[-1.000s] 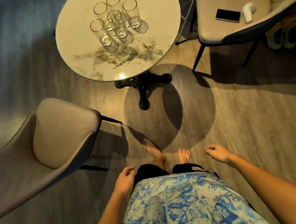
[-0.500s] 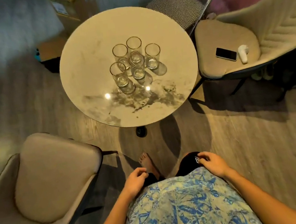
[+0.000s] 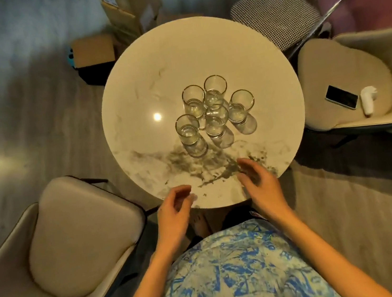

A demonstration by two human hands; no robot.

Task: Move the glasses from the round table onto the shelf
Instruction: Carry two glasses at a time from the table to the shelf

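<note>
Several clear gold-rimmed glasses (image 3: 213, 111) stand upright in a tight cluster near the middle of the round marble table (image 3: 134, 101). The nearest one (image 3: 188, 132) stands at the cluster's front left. My left hand (image 3: 174, 209) hovers over the table's near edge, fingers curled and apart, empty. To its right, my right hand (image 3: 260, 184) is also over the near edge with fingers spread, holding nothing. Both hands are short of the glasses. No shelf is in view.
A beige chair (image 3: 77, 238) stands at my left and another (image 3: 354, 72) at the right with a phone (image 3: 341, 97) and a white object (image 3: 368, 100) on its seat. Cardboard boxes (image 3: 93, 51) and a checkered chair (image 3: 274, 13) are behind the table.
I have stepped up to the table, so it fills the middle of the view. Both hands have risen from my sides to above the table's near edge.
</note>
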